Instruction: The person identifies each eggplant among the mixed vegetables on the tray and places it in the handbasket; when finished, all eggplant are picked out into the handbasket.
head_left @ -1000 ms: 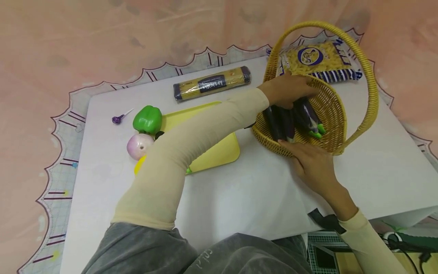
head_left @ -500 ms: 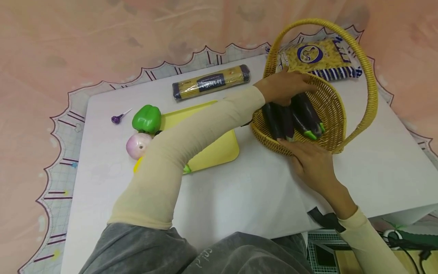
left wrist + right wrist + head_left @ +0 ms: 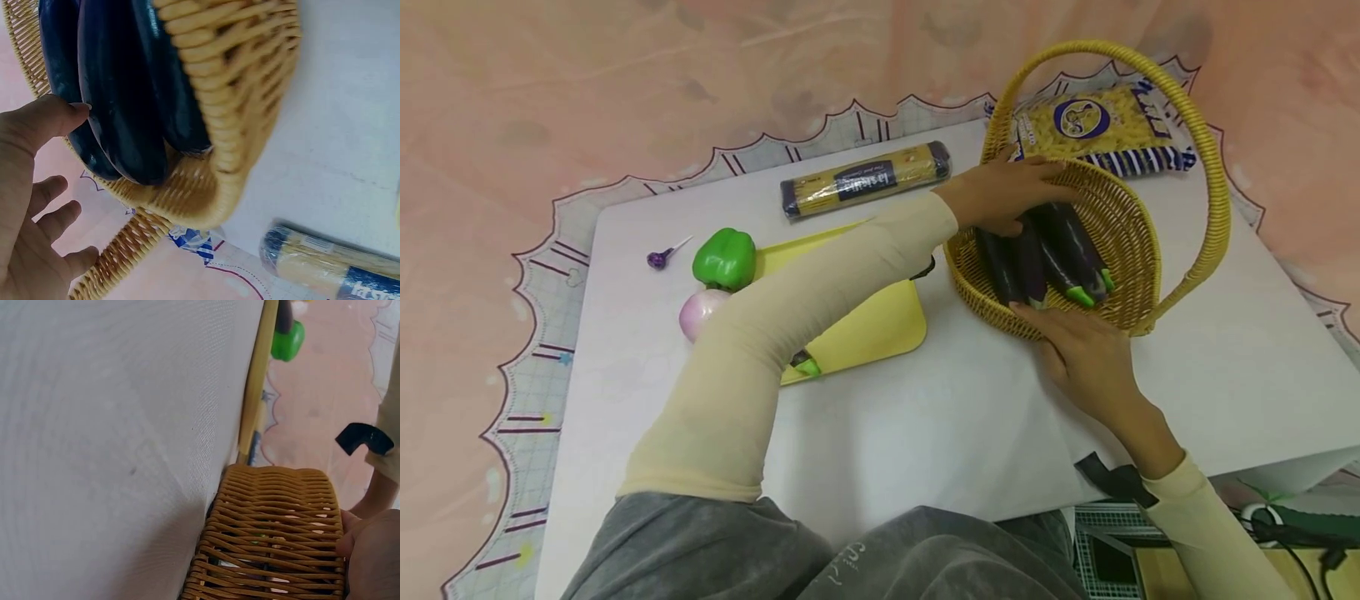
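Note:
Several dark purple eggplants lie side by side in a yellow wicker basket, some with green caps toward the near rim. My left hand is over their far ends, fingers spread. In the left wrist view, the thumb of the left hand overlaps an eggplant, and the other fingers are apart with nothing between them. My right hand holds the basket's near rim. In the right wrist view its fingers bend against the edge of the wicker.
A yellow tray with an eggplant lies left of the basket, partly under my left sleeve. Beside it are a green bell pepper, an onion and a lollipop. Behind are a spaghetti pack and a pasta bag.
My left hand has drawn back leftward over the basket, off the right-hand eggplants, which now show more. The sleeve's shift bares more of the tray's eggplant. My right hand stays put.

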A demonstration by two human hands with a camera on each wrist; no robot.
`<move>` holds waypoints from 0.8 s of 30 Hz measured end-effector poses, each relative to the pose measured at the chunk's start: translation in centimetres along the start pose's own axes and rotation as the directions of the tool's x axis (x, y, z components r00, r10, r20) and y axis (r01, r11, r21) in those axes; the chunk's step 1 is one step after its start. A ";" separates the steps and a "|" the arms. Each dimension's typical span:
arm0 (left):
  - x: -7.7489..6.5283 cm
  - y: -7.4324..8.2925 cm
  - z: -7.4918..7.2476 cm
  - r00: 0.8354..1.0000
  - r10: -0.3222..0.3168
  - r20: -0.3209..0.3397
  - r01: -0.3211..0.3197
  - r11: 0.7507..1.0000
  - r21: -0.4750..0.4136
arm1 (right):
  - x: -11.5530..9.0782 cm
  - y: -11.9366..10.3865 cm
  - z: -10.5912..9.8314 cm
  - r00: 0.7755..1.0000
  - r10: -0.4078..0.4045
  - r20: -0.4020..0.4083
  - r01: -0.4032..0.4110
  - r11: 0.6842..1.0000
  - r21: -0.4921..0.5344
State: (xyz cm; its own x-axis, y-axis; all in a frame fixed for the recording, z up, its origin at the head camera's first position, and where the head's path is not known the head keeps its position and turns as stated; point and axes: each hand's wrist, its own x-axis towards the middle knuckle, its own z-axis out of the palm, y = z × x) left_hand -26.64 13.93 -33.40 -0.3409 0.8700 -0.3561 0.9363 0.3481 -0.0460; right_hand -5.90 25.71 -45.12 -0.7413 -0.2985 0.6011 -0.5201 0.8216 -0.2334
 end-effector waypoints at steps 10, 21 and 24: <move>-4.5 -0.6 1.2 0.999 0.040 -0.033 -0.041 0.999 -0.022 | 0.0 0.1 -0.2 1.000 -0.001 0.018 0.001 1.000 0.010; -10.0 -1.7 3.5 0.996 0.010 -0.087 -0.015 0.999 -0.049 | 0.0 -0.1 -0.2 1.000 0.006 -0.002 -0.006 1.000 0.017; -11.7 -2.1 4.0 0.997 -0.022 -0.079 0.016 0.997 -0.073 | 0.0 0.0 -0.1 1.000 0.009 -0.002 -0.009 1.000 0.021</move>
State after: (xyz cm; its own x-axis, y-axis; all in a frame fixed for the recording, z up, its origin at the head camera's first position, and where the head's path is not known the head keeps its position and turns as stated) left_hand -24.29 1.63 -32.90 -0.3665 0.8871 -0.2806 0.9222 0.3864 0.0169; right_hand -5.82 25.75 -45.03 -0.7452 -0.2898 0.6006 -0.5220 0.8139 -0.2550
